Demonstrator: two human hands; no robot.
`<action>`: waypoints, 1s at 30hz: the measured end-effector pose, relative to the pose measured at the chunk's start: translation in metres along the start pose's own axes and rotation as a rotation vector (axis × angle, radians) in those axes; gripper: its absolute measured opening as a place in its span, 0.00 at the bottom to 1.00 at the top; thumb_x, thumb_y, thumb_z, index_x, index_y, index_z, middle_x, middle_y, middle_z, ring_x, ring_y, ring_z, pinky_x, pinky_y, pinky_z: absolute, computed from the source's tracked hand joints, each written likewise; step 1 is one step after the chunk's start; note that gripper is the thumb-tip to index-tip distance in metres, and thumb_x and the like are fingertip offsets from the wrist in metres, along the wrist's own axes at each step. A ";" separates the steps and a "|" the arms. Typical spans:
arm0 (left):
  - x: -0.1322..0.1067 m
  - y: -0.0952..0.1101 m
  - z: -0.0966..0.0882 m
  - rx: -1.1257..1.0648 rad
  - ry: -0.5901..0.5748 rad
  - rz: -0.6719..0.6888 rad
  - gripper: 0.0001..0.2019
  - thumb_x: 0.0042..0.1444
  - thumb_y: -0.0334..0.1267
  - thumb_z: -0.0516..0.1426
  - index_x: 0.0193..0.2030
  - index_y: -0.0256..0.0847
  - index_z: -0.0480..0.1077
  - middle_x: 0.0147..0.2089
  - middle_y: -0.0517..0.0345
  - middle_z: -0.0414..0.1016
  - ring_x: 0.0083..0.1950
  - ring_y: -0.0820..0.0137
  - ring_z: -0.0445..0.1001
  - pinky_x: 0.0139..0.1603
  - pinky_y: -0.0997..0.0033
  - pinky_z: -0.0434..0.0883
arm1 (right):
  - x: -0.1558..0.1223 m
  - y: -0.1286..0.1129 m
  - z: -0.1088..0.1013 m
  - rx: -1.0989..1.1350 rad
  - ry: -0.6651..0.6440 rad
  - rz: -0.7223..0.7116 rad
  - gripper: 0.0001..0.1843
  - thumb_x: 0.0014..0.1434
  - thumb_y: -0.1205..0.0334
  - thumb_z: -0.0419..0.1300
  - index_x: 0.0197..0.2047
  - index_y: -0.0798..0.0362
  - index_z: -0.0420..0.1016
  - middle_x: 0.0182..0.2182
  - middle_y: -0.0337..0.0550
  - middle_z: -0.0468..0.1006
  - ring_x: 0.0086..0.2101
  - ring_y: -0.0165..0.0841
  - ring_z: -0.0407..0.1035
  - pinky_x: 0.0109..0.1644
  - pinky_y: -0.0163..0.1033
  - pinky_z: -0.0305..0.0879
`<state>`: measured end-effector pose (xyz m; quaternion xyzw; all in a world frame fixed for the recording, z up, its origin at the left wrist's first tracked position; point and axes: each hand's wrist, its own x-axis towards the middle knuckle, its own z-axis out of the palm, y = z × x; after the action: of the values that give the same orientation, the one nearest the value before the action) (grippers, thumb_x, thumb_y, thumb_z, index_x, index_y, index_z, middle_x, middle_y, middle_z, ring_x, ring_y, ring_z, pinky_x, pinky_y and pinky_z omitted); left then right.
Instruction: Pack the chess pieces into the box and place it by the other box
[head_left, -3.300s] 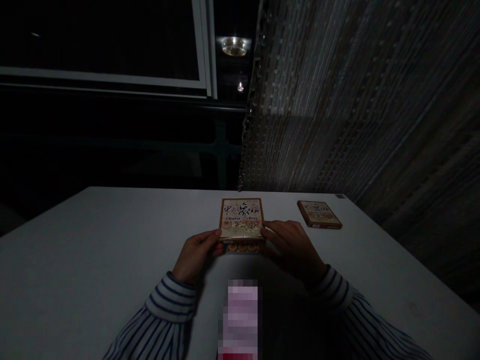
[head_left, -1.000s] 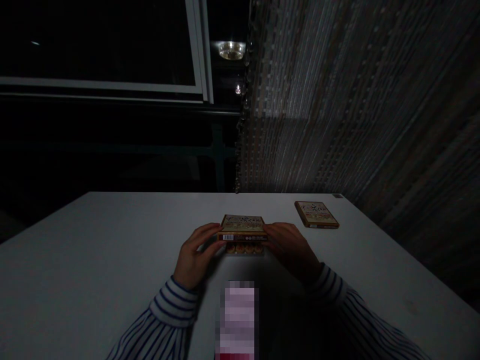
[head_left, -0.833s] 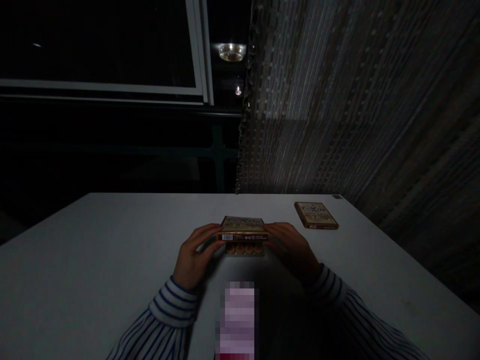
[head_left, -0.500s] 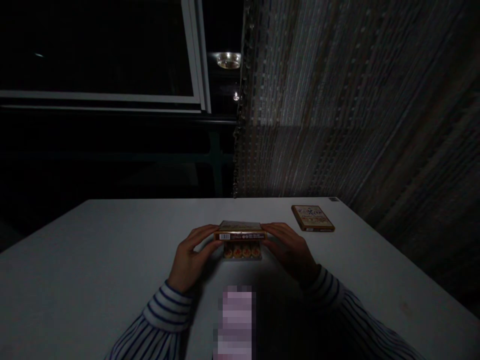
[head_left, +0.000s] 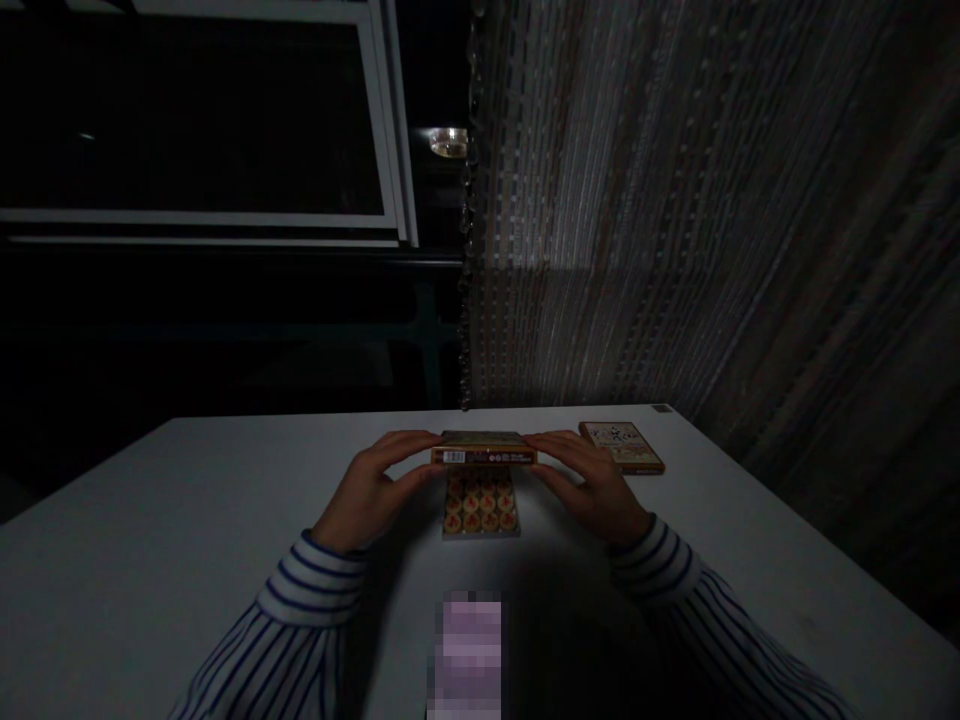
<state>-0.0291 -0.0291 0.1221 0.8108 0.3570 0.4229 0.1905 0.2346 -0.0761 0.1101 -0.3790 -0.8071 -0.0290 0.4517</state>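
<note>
Between my hands is a flat brown box lid (head_left: 484,457) with a barcode on its near side. My left hand (head_left: 366,492) grips its left end and my right hand (head_left: 591,490) its right end, with fingers on top and thumbs below. Under and in front of the lid, a shallow tray (head_left: 481,537) rests on the table. It is filled with rows of round, tan game pieces (head_left: 480,503) with red characters, like Chinese chess pieces. The lid hides the tray's far part.
A similar flat box (head_left: 621,447) with a printed top lies at the back right of the white table (head_left: 202,540). A blurred-out pinkish object (head_left: 470,650) is at the near edge. A bead-like curtain (head_left: 585,220) hangs behind, beside a dark window (head_left: 195,120).
My hands have raised the lid away from the tray, so more rows of pieces show. The view has also shifted slightly.
</note>
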 end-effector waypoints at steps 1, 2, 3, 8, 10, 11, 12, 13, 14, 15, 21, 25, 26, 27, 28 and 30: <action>0.003 0.001 -0.001 0.009 -0.016 0.001 0.16 0.49 0.45 0.57 0.44 0.43 0.71 0.47 0.54 0.72 0.49 0.65 0.68 0.54 0.61 0.63 | 0.001 0.001 -0.002 -0.010 -0.012 -0.005 0.18 0.57 0.64 0.55 0.51 0.49 0.66 0.45 0.45 0.73 0.46 0.35 0.65 0.51 0.48 0.62; 0.006 0.001 -0.003 0.017 -0.032 0.000 0.16 0.49 0.45 0.57 0.44 0.43 0.71 0.47 0.54 0.72 0.50 0.64 0.68 0.54 0.61 0.63 | 0.002 0.003 -0.004 -0.019 -0.022 -0.009 0.18 0.56 0.64 0.56 0.51 0.49 0.66 0.45 0.44 0.73 0.46 0.35 0.65 0.51 0.48 0.62; 0.009 0.002 -0.004 0.025 -0.049 -0.001 0.16 0.49 0.45 0.56 0.44 0.43 0.71 0.47 0.53 0.72 0.50 0.64 0.68 0.54 0.61 0.63 | 0.003 0.004 -0.005 -0.028 -0.032 -0.010 0.18 0.56 0.63 0.56 0.51 0.49 0.66 0.45 0.44 0.73 0.46 0.35 0.65 0.50 0.48 0.62; 0.021 0.004 -0.007 0.023 -0.112 -0.039 0.17 0.48 0.46 0.56 0.44 0.43 0.71 0.46 0.54 0.73 0.48 0.63 0.69 0.45 0.66 0.68 | 0.009 0.007 -0.012 -0.046 -0.067 0.051 0.16 0.57 0.62 0.55 0.50 0.49 0.67 0.44 0.44 0.73 0.45 0.35 0.66 0.49 0.46 0.63; 0.024 0.003 -0.006 -0.005 -0.116 -0.058 0.17 0.48 0.46 0.56 0.44 0.44 0.71 0.46 0.54 0.74 0.47 0.62 0.70 0.37 0.70 0.70 | 0.011 0.008 -0.012 -0.035 -0.067 0.089 0.15 0.57 0.61 0.55 0.49 0.50 0.67 0.43 0.44 0.74 0.44 0.34 0.66 0.49 0.45 0.64; 0.025 0.002 -0.005 -0.015 -0.117 -0.063 0.17 0.48 0.46 0.56 0.45 0.44 0.71 0.46 0.55 0.74 0.47 0.62 0.70 0.33 0.72 0.70 | 0.012 0.009 -0.012 -0.030 -0.071 0.109 0.15 0.57 0.61 0.54 0.49 0.50 0.68 0.43 0.44 0.74 0.44 0.34 0.67 0.48 0.45 0.64; 0.026 0.000 -0.004 -0.020 -0.118 -0.063 0.17 0.49 0.46 0.56 0.45 0.44 0.71 0.45 0.55 0.74 0.46 0.62 0.70 0.31 0.74 0.70 | 0.013 0.010 -0.012 -0.026 -0.077 0.128 0.15 0.58 0.61 0.54 0.49 0.50 0.68 0.43 0.44 0.74 0.44 0.34 0.67 0.48 0.44 0.64; 0.027 -0.002 -0.003 -0.016 -0.122 -0.061 0.17 0.49 0.46 0.55 0.45 0.44 0.71 0.45 0.55 0.74 0.46 0.62 0.70 0.30 0.74 0.69 | 0.014 0.011 -0.011 -0.023 -0.082 0.144 0.15 0.58 0.61 0.54 0.49 0.50 0.68 0.42 0.44 0.74 0.43 0.34 0.67 0.48 0.44 0.64; 0.028 -0.004 -0.002 -0.005 -0.128 -0.060 0.17 0.49 0.46 0.55 0.45 0.44 0.71 0.45 0.55 0.74 0.46 0.62 0.70 0.31 0.74 0.69 | 0.014 0.013 -0.010 -0.024 -0.088 0.160 0.14 0.58 0.61 0.54 0.48 0.50 0.68 0.42 0.44 0.74 0.43 0.34 0.67 0.48 0.43 0.64; 0.029 -0.006 -0.001 0.007 -0.131 -0.058 0.17 0.50 0.46 0.55 0.46 0.43 0.71 0.45 0.54 0.74 0.46 0.62 0.70 0.32 0.73 0.69 | 0.015 0.014 -0.009 -0.026 -0.095 0.178 0.14 0.58 0.61 0.54 0.48 0.51 0.69 0.42 0.44 0.74 0.43 0.33 0.67 0.48 0.43 0.64; 0.035 -0.017 0.004 0.029 -0.094 -0.055 0.17 0.52 0.46 0.53 0.45 0.42 0.71 0.44 0.55 0.75 0.45 0.64 0.72 0.44 0.69 0.67 | 0.024 0.024 0.000 -0.019 -0.107 0.233 0.15 0.58 0.58 0.53 0.48 0.50 0.69 0.42 0.44 0.74 0.42 0.33 0.68 0.46 0.43 0.65; 0.036 -0.025 0.007 0.066 -0.052 -0.071 0.18 0.52 0.47 0.53 0.47 0.41 0.70 0.44 0.54 0.75 0.44 0.64 0.72 0.44 0.69 0.67 | 0.033 0.030 0.009 0.013 -0.109 0.243 0.15 0.57 0.57 0.54 0.47 0.51 0.70 0.41 0.44 0.74 0.42 0.33 0.67 0.47 0.42 0.64; 0.035 -0.027 0.008 0.077 -0.044 -0.076 0.19 0.52 0.47 0.53 0.47 0.41 0.70 0.44 0.54 0.75 0.44 0.64 0.72 0.45 0.69 0.67 | 0.035 0.032 0.011 0.020 -0.114 0.250 0.15 0.57 0.57 0.54 0.47 0.51 0.70 0.41 0.43 0.75 0.42 0.33 0.68 0.46 0.41 0.64; 0.035 -0.029 0.009 0.085 -0.038 -0.080 0.19 0.52 0.47 0.52 0.48 0.41 0.69 0.45 0.54 0.75 0.44 0.64 0.72 0.45 0.69 0.67 | 0.036 0.035 0.013 0.024 -0.119 0.258 0.15 0.57 0.57 0.54 0.47 0.51 0.70 0.41 0.43 0.75 0.41 0.32 0.68 0.46 0.41 0.64; 0.035 -0.031 0.010 0.091 -0.034 -0.083 0.19 0.53 0.48 0.52 0.48 0.41 0.69 0.45 0.54 0.75 0.44 0.65 0.72 0.45 0.68 0.67 | 0.038 0.037 0.016 0.028 -0.124 0.266 0.15 0.57 0.57 0.54 0.47 0.51 0.70 0.41 0.43 0.75 0.41 0.33 0.68 0.45 0.41 0.64; 0.036 -0.034 0.012 0.094 -0.041 -0.083 0.19 0.53 0.48 0.51 0.48 0.41 0.69 0.46 0.55 0.74 0.44 0.66 0.72 0.46 0.68 0.67 | 0.039 0.041 0.020 0.032 -0.134 0.280 0.16 0.57 0.57 0.54 0.47 0.52 0.71 0.41 0.44 0.75 0.40 0.33 0.68 0.45 0.41 0.64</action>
<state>-0.0198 0.0203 0.1137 0.8118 0.4059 0.3808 0.1767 0.2350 -0.0165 0.1158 -0.4815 -0.7752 0.0725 0.4024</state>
